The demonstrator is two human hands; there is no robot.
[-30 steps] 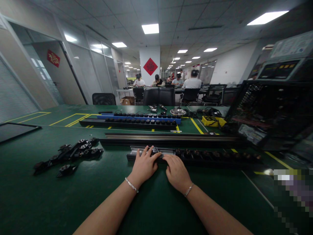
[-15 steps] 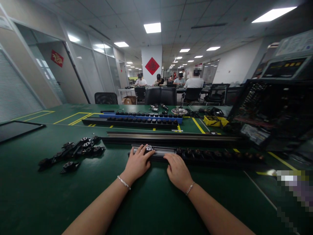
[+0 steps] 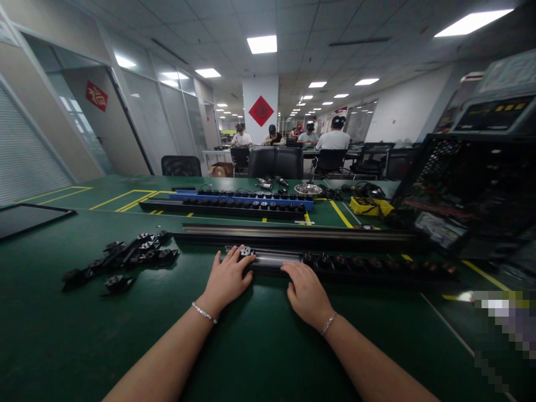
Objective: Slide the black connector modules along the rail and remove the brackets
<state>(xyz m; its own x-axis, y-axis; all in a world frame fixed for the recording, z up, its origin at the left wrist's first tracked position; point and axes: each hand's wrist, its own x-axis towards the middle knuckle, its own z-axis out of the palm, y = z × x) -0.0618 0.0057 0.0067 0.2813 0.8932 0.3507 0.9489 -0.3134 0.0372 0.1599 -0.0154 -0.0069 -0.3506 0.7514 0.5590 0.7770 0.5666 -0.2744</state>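
A long black rail (image 3: 377, 267) lies across the green table (image 3: 125, 335) in front of me, with a bare silvery stretch (image 3: 272, 258) at its left end and a row of black socket modules along the rest. My left hand (image 3: 226, 276) rests on the rail's left end, fingers pinched round a small grey-and-black module (image 3: 245, 252) sitting in the channel. My right hand (image 3: 305, 290) lies palm down on the rail just right of the bare stretch, fingers curled over its near edge.
Several loose black modules (image 3: 125, 258) lie in a heap to the left. A second long rail (image 3: 301, 234) runs just behind the first, and two more (image 3: 234, 205) lie further back. A black perforated case (image 3: 469, 190) stands at right. People sit at a far table.
My left hand has slid the small module leftward along the channel, toward the rail's left end. My right hand has stayed on the rail.
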